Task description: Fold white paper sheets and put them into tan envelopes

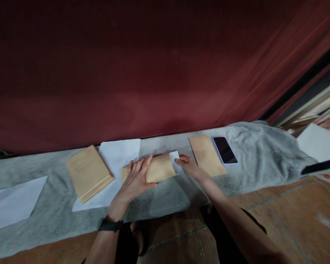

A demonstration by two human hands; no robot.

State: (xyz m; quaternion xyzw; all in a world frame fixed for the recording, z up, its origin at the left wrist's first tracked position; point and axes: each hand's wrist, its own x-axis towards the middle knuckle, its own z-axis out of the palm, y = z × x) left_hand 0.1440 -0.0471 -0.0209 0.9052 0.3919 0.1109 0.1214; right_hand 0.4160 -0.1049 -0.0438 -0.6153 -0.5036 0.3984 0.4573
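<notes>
One envelope [161, 169] — left grip [137, 178] spread flat over it, right grip [190, 167] pinching the white paper [173, 156] at the envelope's right end — a level hold should prevent creases.

On the tabletop [258, 157], left to right: a loose sheet [13, 202], an envelope stack [87, 172] atop paper [123, 149], an envelope [161, 168] with a slip [174, 157] at its right end, a second envelope [207, 156], then a phone [225, 150].

At 6 o'clock, the left grip [136, 179] hides part of the kraft envelope [161, 168], which conceals one end of the white slip [173, 157]. At 8 o'clock, the left edge truncates the white sheet [15, 201]; red print [89, 153] on the envelope stack [87, 174] is illegible.
</notes>
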